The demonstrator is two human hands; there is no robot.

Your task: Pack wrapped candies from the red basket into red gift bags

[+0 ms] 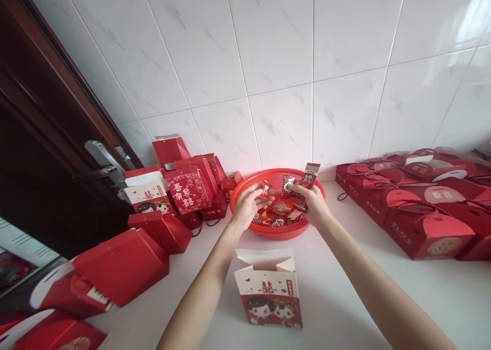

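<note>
Both hands are over a red plastic basket (283, 234) that holds several wrapped sweets (282, 207). My left hand (249, 202), at the basket's left side, has its fingers closed on a small red-wrapped candy (265, 188). At the right side, my right hand (312, 199) grips several wrapped snack packets (310, 175), one long and dark red, another with a black-and-white print. Nearer to me, between my forearms, a white and red gift box (268, 294) with two cartoon figures stands upright, its top open.
Red gift boxes (187, 191) and opened cartons (123, 263) crowd the left side. Rows of closed red boxes (414, 207) with cords stand at the right. A tiled wall (280, 120) rises behind the white tabletop (337, 299). A dark door (57, 120) with a metal handle is at the left.
</note>
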